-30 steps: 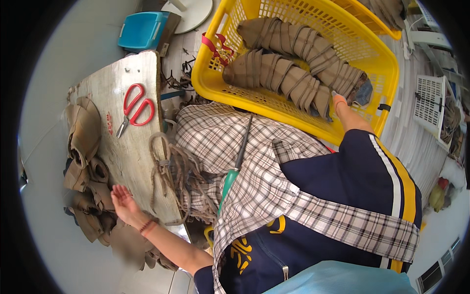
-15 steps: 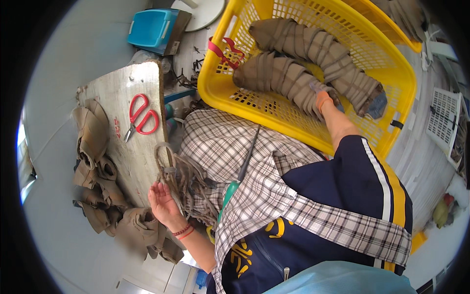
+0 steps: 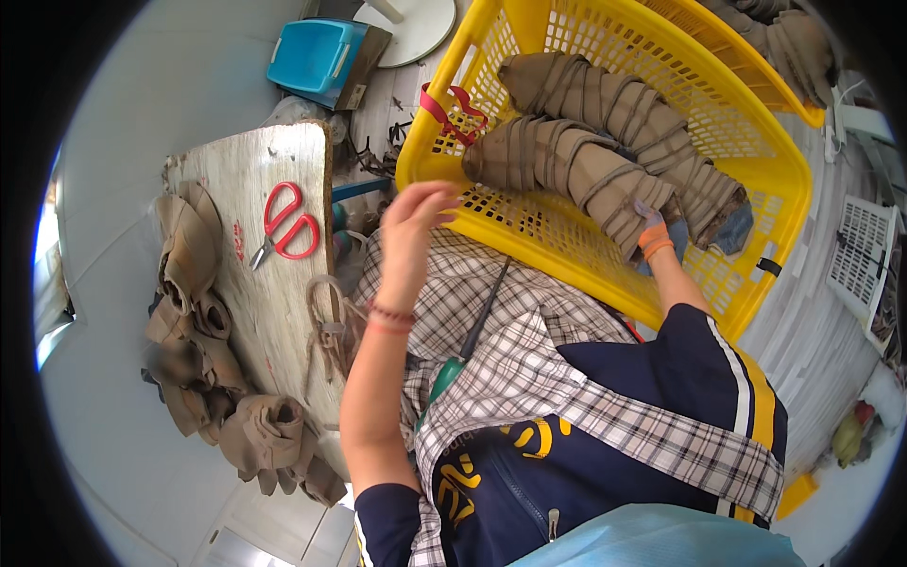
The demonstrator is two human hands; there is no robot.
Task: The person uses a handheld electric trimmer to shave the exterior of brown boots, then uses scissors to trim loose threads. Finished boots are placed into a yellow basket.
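Note:
My right hand (image 3: 652, 223), with an orange band at the wrist and greyish covering on the fingers, is inside the yellow basket (image 3: 416, 168). It grips the near end of a long row of nested brown fabric pieces (image 3: 576, 170). Beside that lies a second, similar row (image 3: 652, 113); bluish fabric shows at the ends of both. My left hand (image 3: 416, 213) is raised, empty, over my checked apron (image 3: 406, 269) by the basket's near left corner. Its fingers reach rightward, slightly bent and blurred. A red ribbon (image 3: 453, 115) hangs on the basket's left side.
Left of me, a worn board (image 3: 213, 156) bears red-handled scissors (image 3: 288, 222) and looped cords (image 3: 331, 326). Rolled brown pieces (image 3: 269, 430) crowd its far left side. Across my lap rests a green-handled, dark-shafted tool (image 3: 484, 307). A blue bin (image 3: 307, 57) stands at the back left.
My left hand has risen from beside the cords and moved up and right toward the basket. My right hand has shifted slightly right and nearer, along with the fabric row's end.

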